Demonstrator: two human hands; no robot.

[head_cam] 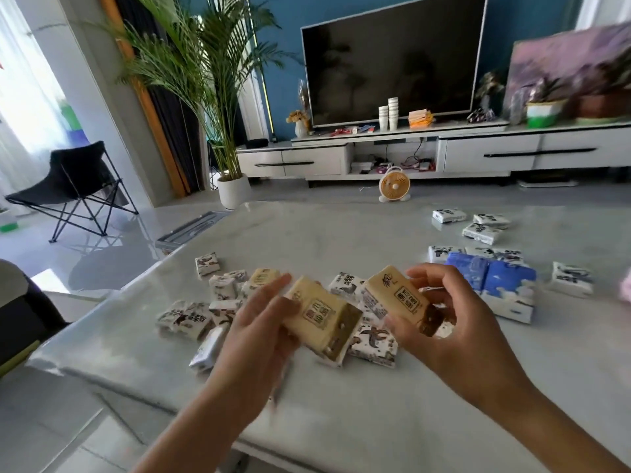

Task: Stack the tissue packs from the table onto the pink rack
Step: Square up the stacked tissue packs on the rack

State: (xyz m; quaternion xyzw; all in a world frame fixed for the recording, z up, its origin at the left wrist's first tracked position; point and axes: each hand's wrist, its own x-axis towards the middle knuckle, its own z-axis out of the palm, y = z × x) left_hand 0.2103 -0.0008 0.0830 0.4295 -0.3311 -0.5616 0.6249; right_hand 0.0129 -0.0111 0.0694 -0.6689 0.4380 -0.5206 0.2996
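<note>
Holding two packs up at once: the left hand (259,322) grips one tan plastic-wrapped tissue pack (321,319), thumb on its face and fingers round the far side. The right hand (454,322) pinches a second tan tissue pack (397,295) between thumb and curled fingers. Both packs hang just above the heap, near each other but apart, and neither is on a rack yet.

Underneath, plenty is left: a scattered heap of white tissue packs with dark prints (191,319) lies on the glossy grey table (341,233), with a third tan pack (263,276) lying among them. Off to the right sits a block of blue tissue packs (491,281), with more loose white packs (478,227) further back.

At the far right edge there's only a sliver of pink (626,285). It could be the rack, I can't tell, and whatever is stacked there is out of sight. My read is that the bulk of the job lies ahead, since most of the packs in view are on the table. Beyond it stand a dark flat television (392,59) and a potted green palm (218,80).
</note>
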